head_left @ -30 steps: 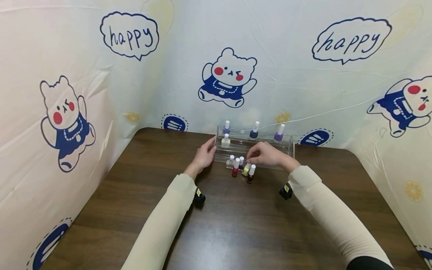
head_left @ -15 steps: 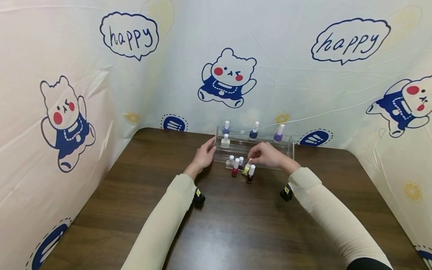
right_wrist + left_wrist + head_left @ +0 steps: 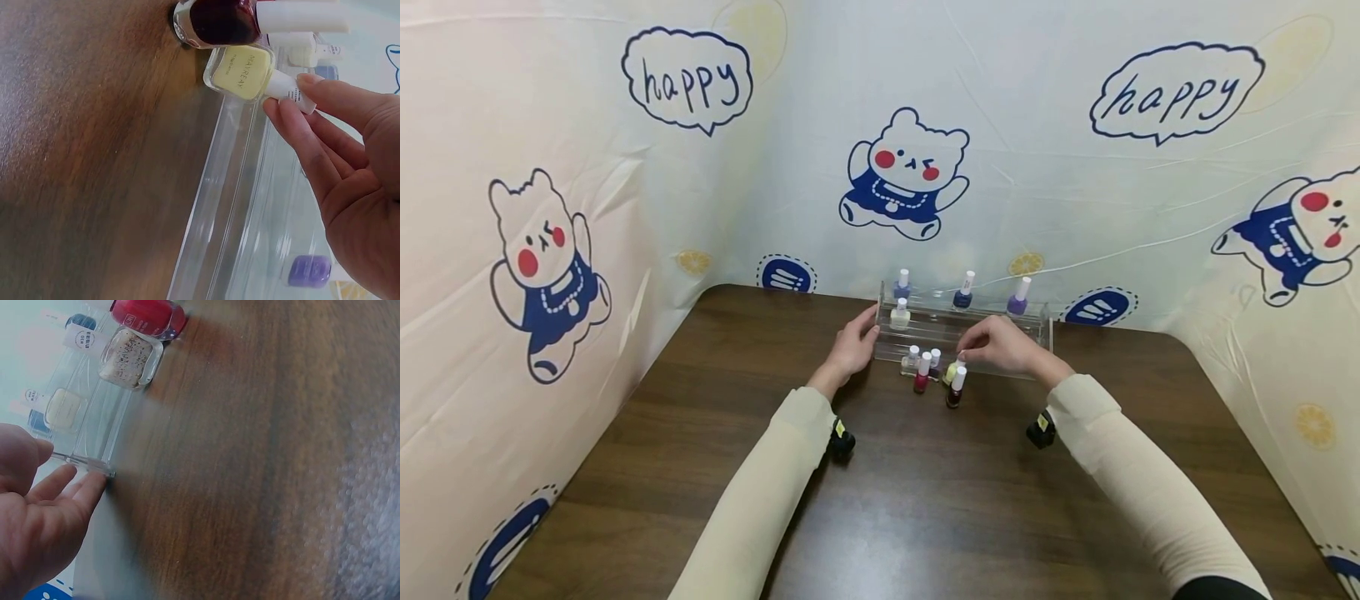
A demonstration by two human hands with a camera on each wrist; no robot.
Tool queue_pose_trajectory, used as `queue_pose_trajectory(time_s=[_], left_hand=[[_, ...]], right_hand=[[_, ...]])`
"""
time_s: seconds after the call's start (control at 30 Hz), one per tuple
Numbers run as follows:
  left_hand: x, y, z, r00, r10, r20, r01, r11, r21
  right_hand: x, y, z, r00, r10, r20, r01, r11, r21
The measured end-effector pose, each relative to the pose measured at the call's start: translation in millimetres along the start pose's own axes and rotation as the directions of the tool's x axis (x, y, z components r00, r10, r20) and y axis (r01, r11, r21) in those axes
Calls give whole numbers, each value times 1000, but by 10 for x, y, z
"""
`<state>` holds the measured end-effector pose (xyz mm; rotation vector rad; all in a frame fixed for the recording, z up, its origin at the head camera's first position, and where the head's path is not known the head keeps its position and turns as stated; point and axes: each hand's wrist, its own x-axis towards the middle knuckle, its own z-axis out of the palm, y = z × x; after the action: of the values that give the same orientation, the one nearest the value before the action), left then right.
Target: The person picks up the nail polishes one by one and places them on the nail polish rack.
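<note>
My right hand (image 3: 1000, 343) pinches the white cap of a yellow nail polish bottle (image 3: 240, 72) between thumb and fingertips, at the front step of a clear acrylic rack (image 3: 928, 331). With thumb and fingers, my left hand (image 3: 852, 343) holds the rack's left end panel. A dark red nail polish (image 3: 954, 390) stands right in front of the yellow one. To the left are a red nail polish (image 3: 921, 379), a speckled clear one (image 3: 130, 359) and another dark bottle (image 3: 934, 364), partly hidden behind the red one.
On the rack's upper steps stand a pale cream bottle (image 3: 900, 317), a blue-grey one (image 3: 902, 290), a navy one (image 3: 962, 298) and a purple one (image 3: 1017, 305). A printed cloth (image 3: 1037, 167) hangs close behind the brown wooden table (image 3: 910, 500).
The yellow nail polish has shifted slightly right and back, moving with my right hand. My left hand keeps its hold on the rack's end, and the other bottles stay in place.
</note>
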<state>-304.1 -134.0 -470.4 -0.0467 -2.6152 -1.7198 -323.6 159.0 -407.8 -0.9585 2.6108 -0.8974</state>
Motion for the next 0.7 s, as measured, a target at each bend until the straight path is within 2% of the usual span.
queue_pose_trajectory(time_s=[0.2, 0.47, 0.7], left_hand=[[14, -13, -5, 1000, -7, 1, 7, 1000, 0], [31, -35, 0, 1000, 7, -4, -7, 1000, -3], [31, -32, -7, 1000, 8, 6, -8, 1000, -2]], right_hand=[[-30, 7, -47, 999, 6, -35, -6, 1000, 23], [-60, -4, -89, 995, 65, -73, -59, 996, 72], [-77, -42, -151, 989, 90, -118, -83, 994, 68]])
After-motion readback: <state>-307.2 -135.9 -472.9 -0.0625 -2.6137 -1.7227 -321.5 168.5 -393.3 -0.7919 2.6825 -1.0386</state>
